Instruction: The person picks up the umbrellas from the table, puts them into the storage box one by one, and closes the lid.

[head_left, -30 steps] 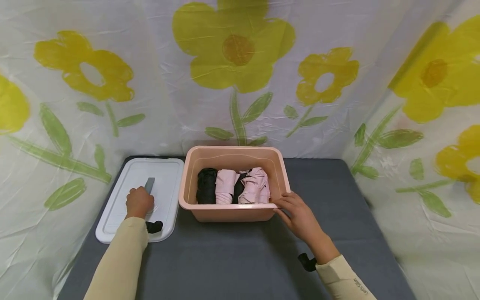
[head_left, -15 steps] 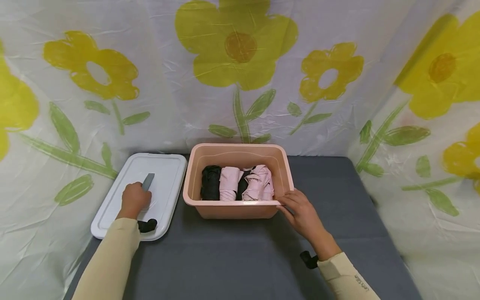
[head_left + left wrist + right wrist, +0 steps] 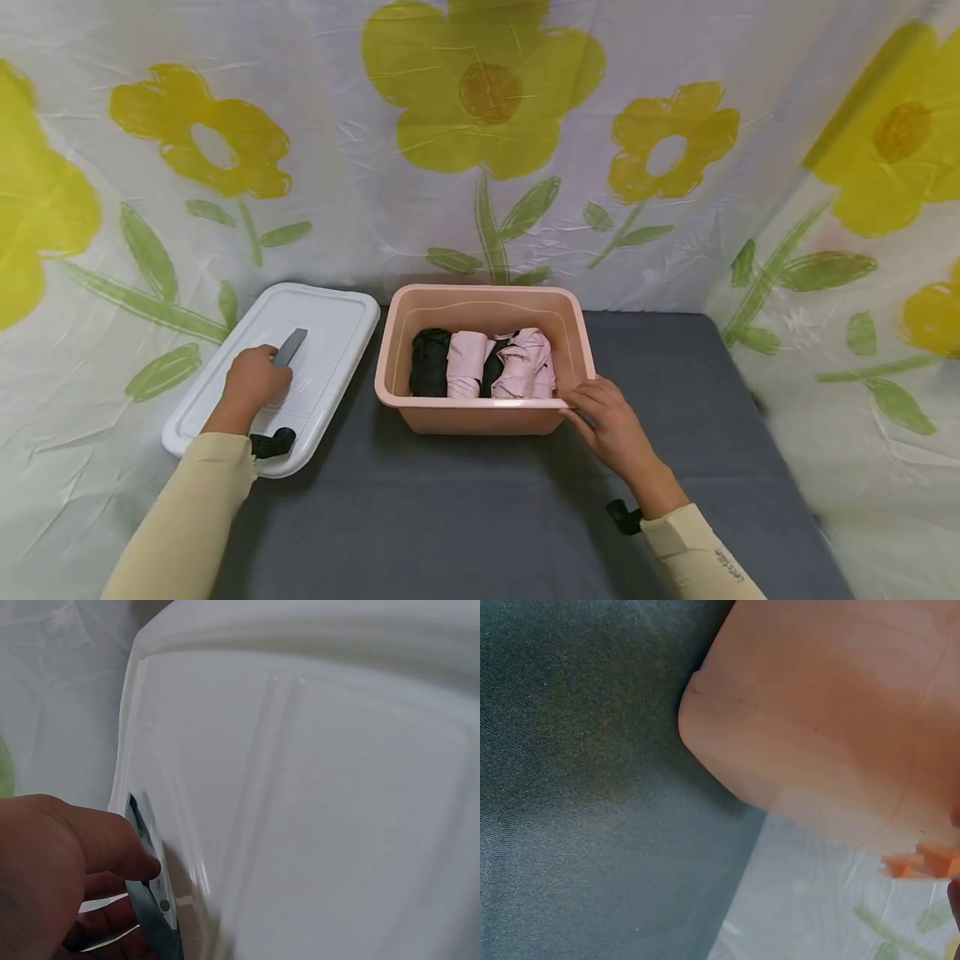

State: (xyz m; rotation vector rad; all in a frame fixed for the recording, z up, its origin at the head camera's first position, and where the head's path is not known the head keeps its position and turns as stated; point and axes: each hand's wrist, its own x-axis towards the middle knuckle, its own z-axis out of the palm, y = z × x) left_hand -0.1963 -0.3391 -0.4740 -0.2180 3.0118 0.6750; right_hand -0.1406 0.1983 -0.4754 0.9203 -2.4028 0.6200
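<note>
On the left, my left hand (image 3: 257, 385) grips the grey handle (image 3: 289, 347) of a white lid (image 3: 330, 333). The left wrist view has the thumb and fingers around that handle (image 3: 154, 900), against the lid's ribbed surface (image 3: 360, 787). The lid looks slightly tilted. In the middle stands a pink plastic storage box (image 3: 480, 421), without a cover. Inside are rolled fabric bundles, black (image 3: 431, 363) and pink (image 3: 467, 363). My right hand (image 3: 611, 423) holds the box's front right rim corner, fingers over the edge and thumb in front. In the right wrist view the box wall (image 3: 817, 727) hides most of the hand.
A dark grey cloth covers the table (image 3: 465, 525). Behind it and along both sides hangs a white curtain (image 3: 315, 225) printed with yellow flowers. The box stands near the back edge, close to the lid's right side.
My left hand has moved left with the lid, whose far edge appears to have risen and tilted. My right hand keeps its hold on the box corner. The head view has shifted slightly.
</note>
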